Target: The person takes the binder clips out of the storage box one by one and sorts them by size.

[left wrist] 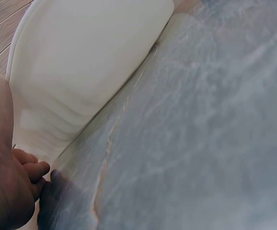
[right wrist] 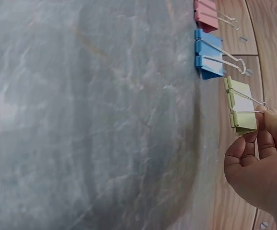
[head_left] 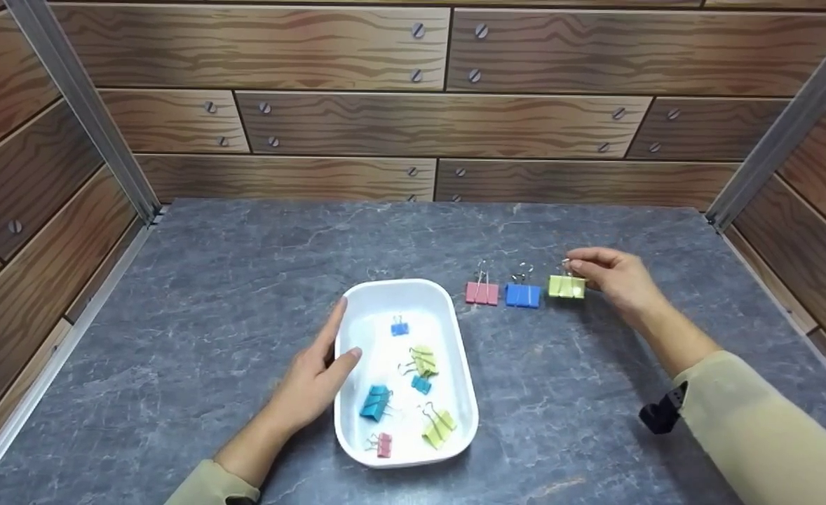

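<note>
My right hand (head_left: 616,277) pinches the wire handles of a yellow-green binder clip (head_left: 566,287), which looks slightly raised from the tabletop in the right wrist view. Beside it, a blue binder clip (head_left: 523,296) and a pink binder clip (head_left: 482,294) stand in a row, handles up. At the white tray (head_left: 465,365), my left hand (head_left: 315,379) holds the left side, thumb over the rim and fingers along the outer wall. Inside lie a small blue clip (head_left: 400,329), two yellow-green clips (head_left: 439,429), two teal clips (head_left: 375,402) and a small pink clip (head_left: 384,445).
The grey marbled tabletop (head_left: 245,280) extends around the tray. Behind it rises a wood-plank patterned wall (head_left: 343,126), with similar panels and metal posts at both sides. Wire handles (head_left: 378,273) show just beyond the tray's far rim.
</note>
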A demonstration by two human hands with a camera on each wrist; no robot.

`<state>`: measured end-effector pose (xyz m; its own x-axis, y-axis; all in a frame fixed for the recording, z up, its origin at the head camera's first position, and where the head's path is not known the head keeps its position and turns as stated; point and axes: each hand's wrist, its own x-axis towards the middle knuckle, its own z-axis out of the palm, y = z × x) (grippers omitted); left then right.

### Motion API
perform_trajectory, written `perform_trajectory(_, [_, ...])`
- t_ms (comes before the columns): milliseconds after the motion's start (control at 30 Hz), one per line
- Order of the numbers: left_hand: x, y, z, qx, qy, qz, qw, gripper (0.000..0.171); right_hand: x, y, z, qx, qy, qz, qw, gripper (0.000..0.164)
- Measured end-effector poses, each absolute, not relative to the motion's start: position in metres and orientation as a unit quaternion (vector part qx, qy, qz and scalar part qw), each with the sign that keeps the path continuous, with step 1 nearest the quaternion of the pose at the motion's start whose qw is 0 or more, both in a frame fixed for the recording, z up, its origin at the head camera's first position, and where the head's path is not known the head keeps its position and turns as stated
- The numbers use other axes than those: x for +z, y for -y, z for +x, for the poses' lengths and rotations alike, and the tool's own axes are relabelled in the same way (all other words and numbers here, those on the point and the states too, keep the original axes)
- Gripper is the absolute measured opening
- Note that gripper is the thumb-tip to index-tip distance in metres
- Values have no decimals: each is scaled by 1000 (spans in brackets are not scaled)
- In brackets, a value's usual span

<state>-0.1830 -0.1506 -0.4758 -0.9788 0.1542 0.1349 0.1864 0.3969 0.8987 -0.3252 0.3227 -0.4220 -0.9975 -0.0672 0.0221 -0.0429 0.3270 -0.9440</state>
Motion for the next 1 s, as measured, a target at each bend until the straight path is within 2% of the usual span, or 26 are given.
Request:
perform_trajectory(567, [-476, 149, -184, -537, 838, -100, 14, 74, -439, -325, -325, -624, -781, -16, 26, 30])
perform_trajectory(1000, [-476, 150, -183, -533, 840, -99, 16, 74, -441, -328, -330, -641, -766, -19, 50, 18])
